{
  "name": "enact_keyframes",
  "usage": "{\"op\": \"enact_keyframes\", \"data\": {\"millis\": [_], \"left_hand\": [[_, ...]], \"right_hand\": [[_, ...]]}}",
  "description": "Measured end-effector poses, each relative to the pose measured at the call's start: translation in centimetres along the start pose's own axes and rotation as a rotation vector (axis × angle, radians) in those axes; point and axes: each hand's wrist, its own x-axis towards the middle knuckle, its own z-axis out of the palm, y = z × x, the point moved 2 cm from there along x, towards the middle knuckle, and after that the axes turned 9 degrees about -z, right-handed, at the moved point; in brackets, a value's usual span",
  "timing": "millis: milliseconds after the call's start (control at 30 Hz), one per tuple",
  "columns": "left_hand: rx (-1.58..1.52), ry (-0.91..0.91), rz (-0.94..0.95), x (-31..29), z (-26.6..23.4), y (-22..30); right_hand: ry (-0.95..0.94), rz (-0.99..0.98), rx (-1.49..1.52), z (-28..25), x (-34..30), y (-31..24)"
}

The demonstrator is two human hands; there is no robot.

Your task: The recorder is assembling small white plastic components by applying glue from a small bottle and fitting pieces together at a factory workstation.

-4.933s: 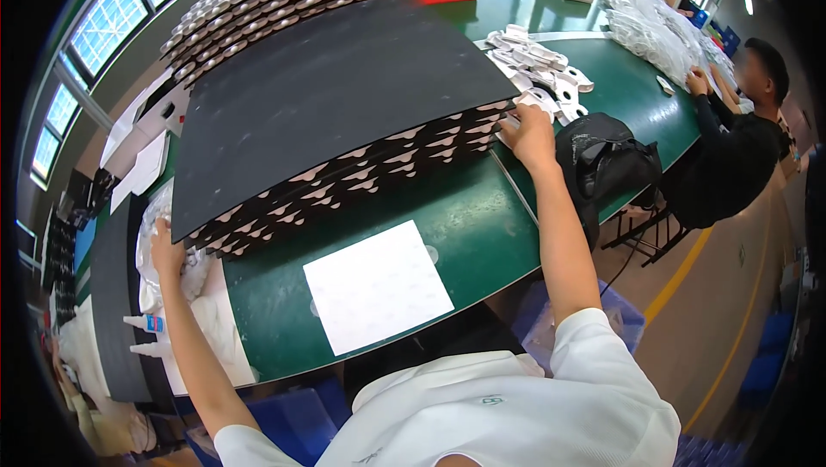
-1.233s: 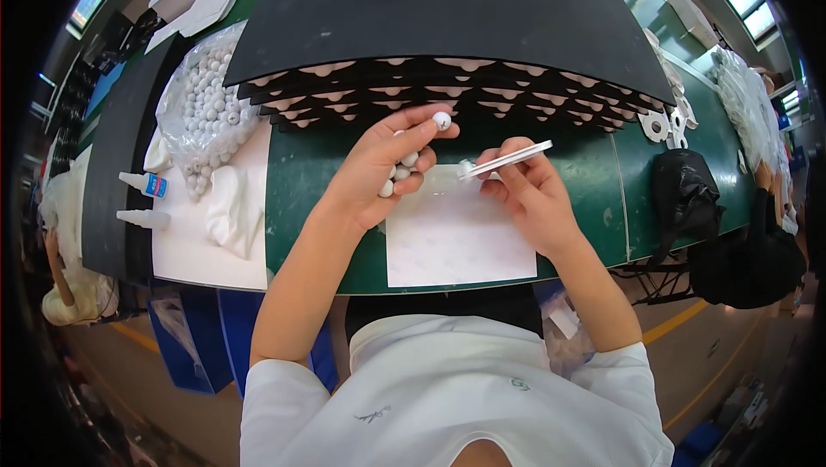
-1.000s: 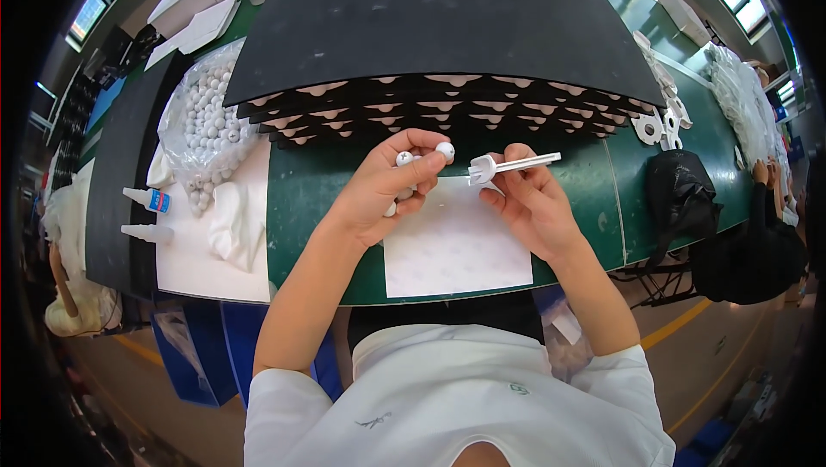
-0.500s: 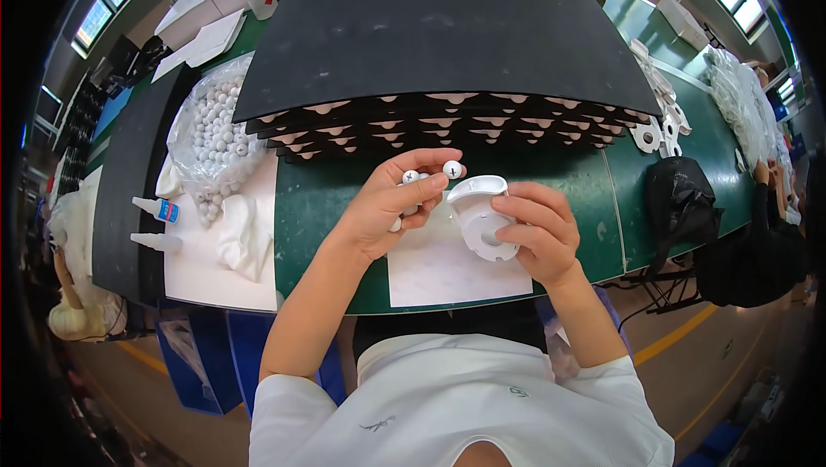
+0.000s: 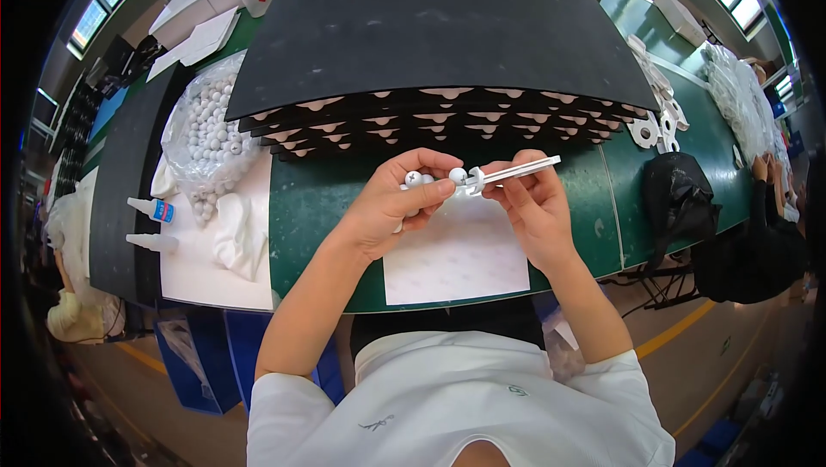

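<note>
Between the thumb and forefinger of my left hand [image 5: 387,204] is a small white ball [image 5: 459,175] with a dark mark on it. More white balls [image 5: 414,179] are tucked in that palm, some hidden by the fingers. My right hand [image 5: 544,222] grips a white plastic part [image 5: 523,171], now seen edge-on, its fingers partly behind it. The near end of the part meets the pinched ball, or comes very close; I cannot tell which. Below both hands a white sheet [image 5: 456,269] lies on the green table [image 5: 331,243].
Ahead stands a stack of black boards [image 5: 439,28] with white parts between layers. To the left are a clear bag of white balls [image 5: 206,131], two small nozzle bottles [image 5: 162,210] and a white cloth [image 5: 237,235]. A black bag [image 5: 680,200] hangs at right.
My right hand has turned the white part from face-up to edge-on and brought its end against or very near the pinched ball. My left hand keeps its grip almost in place.
</note>
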Motion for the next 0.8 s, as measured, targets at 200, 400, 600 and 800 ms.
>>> {"op": "enact_keyframes", "data": {"millis": [200, 400, 600, 800], "left_hand": [[0.044, 0.003, 0.017, 0.1, -0.1, -0.1], [0.093, 0.011, 0.058, 0.0, 0.4, 0.2], [0.212, 0.074, 0.145, 0.4, 0.8, 0.0], [0.228, 0.106, 0.372, 0.3, 0.4, 0.1]], "right_hand": [[0.008, 0.025, -0.027, -0.1, 0.1, 0.1], [0.029, 0.038, -0.005, -0.4, 0.0, 0.2], [0.015, 0.103, 0.022, -0.3, 0.1, -0.2], [-0.209, -0.091, -0.316, 1.7, 1.9, -3.9]]}}
